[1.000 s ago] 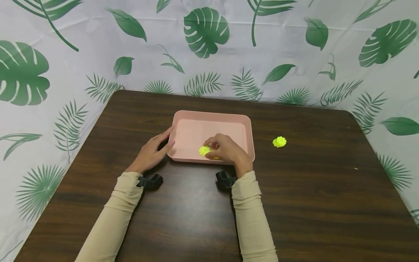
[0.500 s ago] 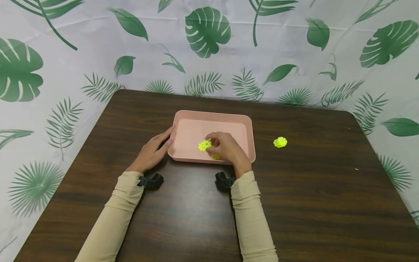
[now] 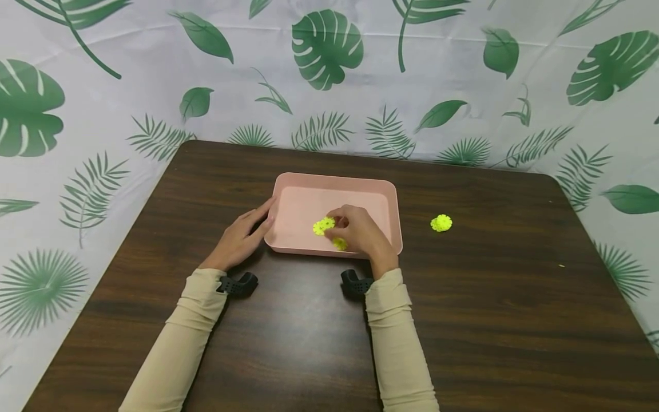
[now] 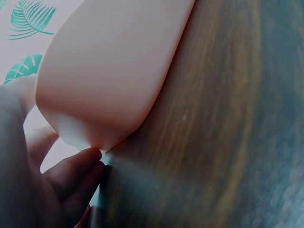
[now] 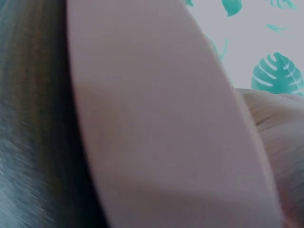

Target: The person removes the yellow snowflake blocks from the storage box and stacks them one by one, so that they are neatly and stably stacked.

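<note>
In the head view my right hand (image 3: pixel 355 229) pinches bright yellow notched building discs (image 3: pixel 320 228) between thumb and fingertips, over the pink tray (image 3: pixel 334 180). At least two discs seem to overlap there; whether they are joined I cannot tell. Beneath the hand, another yellow disc piece (image 3: pixel 340 244) lies in the tray. My left hand (image 3: pixel 239 237) holds the tray's left side, thumb at the rim. The left wrist view has its fingers (image 4: pixel 78 173) against the tray's outer wall. In the right wrist view the tray wall (image 5: pixel 161 109) hides my fingertips.
A small cluster of yellow discs (image 3: pixel 441 223) lies on the dark wooden table (image 3: pixel 494 297), right of the tray. A small pale speck (image 3: pixel 562 265) is farther right. Behind the table hangs a leaf-patterned cloth (image 3: pixel 360 91).
My right hand has lifted the pinched discs slightly up and away from the tray's near wall, so the piece beneath shows more. The left hand stays at the tray's side.
</note>
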`<state>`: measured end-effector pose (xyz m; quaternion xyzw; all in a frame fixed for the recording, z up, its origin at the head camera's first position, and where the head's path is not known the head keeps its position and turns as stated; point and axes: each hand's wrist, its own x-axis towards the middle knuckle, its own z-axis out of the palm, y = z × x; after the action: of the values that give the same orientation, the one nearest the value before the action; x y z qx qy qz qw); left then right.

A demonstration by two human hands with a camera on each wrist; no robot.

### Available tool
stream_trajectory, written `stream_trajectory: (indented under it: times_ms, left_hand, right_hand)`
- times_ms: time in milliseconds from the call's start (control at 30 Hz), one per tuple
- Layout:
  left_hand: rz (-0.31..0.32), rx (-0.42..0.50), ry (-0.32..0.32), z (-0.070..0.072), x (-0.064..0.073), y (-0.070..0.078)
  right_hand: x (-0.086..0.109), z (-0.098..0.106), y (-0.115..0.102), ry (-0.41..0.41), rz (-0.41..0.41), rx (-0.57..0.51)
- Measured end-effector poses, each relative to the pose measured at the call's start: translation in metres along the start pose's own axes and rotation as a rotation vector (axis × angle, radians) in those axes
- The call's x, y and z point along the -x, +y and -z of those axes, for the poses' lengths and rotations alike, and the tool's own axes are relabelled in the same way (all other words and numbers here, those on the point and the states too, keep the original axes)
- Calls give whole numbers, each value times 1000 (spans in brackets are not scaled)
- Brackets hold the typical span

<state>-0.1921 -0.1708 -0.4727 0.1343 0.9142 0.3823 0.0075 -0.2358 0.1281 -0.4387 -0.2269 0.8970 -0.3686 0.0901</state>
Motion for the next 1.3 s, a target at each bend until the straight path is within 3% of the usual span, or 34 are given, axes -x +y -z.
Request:
stream_trajectory:
  times_ms: [233, 367, 700, 933, 1067, 1300]
  left_hand:
    - [1, -2, 6, -1, -1, -2]
    - [3, -1, 5, -1, -1, -1]
    - [13, 14, -3, -2, 0, -1]
    - [19, 12, -8, -1, 0, -3]
    - [15, 14, -3, -1, -1, -4]
    - [12, 16, -8, -1, 0, 0]
  right_hand:
    - [14, 28, 4, 195, 63, -7]
    - [27, 49, 17, 294, 47, -12]
    - [72, 94, 72, 513, -119, 66]
    - [101, 106, 106, 678, -281, 21]
    - [108, 106, 116, 695, -335, -12]
    - [112, 105, 122, 635, -403, -13]
